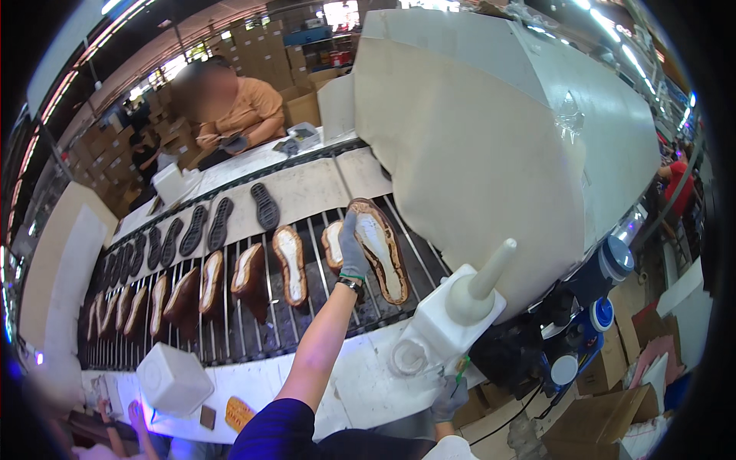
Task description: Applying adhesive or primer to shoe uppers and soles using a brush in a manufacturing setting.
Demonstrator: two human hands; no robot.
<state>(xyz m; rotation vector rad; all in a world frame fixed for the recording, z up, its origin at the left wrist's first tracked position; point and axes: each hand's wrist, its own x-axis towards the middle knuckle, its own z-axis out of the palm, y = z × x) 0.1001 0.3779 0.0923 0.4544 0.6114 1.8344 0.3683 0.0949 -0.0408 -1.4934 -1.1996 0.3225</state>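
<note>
Head view: the left hand (352,247) had its grip clamped on a brown shoe (382,253). Whether the right hand (450,399) was closed, I couldn't tell.

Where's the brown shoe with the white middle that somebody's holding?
The brown shoe is just right of the head view's centre, in the grey-gloved left hand, over the black metal-barred conveyor.

The shoe upper (376,239) was brown with a whitish bottom, the left grip (352,257) gloved grey, the soles (266,205) black, the worktop (261,376) white, the sleeve (272,429) navy.
</note>
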